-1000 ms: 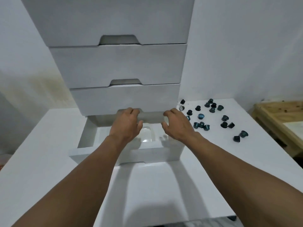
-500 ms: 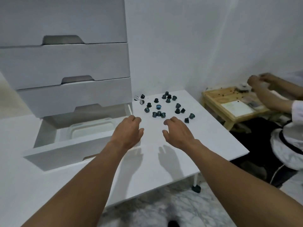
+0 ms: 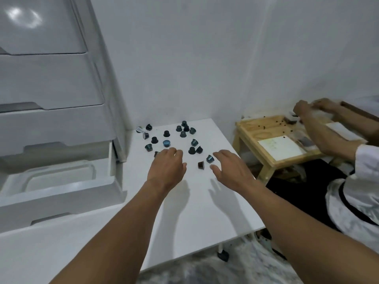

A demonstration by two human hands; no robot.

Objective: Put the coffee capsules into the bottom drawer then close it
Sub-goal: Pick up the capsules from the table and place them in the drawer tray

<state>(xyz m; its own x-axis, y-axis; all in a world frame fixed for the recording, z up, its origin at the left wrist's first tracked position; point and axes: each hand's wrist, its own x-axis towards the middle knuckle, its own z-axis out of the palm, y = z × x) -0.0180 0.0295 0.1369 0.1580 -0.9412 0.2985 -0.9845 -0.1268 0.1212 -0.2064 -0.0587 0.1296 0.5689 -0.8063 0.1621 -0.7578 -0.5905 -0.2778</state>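
Note:
Several dark and blue coffee capsules (image 3: 166, 143) lie scattered on the white table (image 3: 201, 201), to the right of a white drawer unit (image 3: 51, 83). Its bottom drawer (image 3: 61, 193) stands pulled out, with a white tray insert inside. My left hand (image 3: 167, 168) hovers palm down over the near capsules, fingers relaxed, covering one or two. My right hand (image 3: 230, 170) hovers beside a brown capsule (image 3: 201, 165) and a blue capsule (image 3: 209, 158), fingers spread, holding nothing.
A low wooden table (image 3: 270, 140) with white sheets stands to the right, where another person's arms (image 3: 320, 130) work. The white table's right edge and front edge drop to a marbled floor (image 3: 235, 267). A wall runs behind the capsules.
My view has swung right, away from the drawer. Both hands left the drawer's front and moved right over the table to the capsules.

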